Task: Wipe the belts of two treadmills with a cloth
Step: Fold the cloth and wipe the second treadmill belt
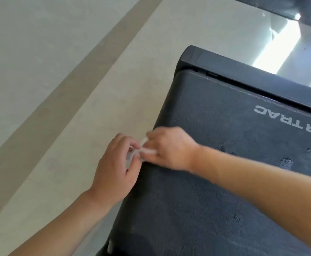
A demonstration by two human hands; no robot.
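Left hand: fingers curled, pinching small whitish cloth | Right hand: blurred, fingers gripping same cloth from 3 o'clock | Cloth: bunched between both hands, at belt edge, 9 o'clock side | Purpose: probably refolding before wiping

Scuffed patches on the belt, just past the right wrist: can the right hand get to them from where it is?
Probably yes. The right hand is over the belt edge, and nothing lies between it and the scuffed patches. But both it and the left hand are busy pinching the small white cloth.
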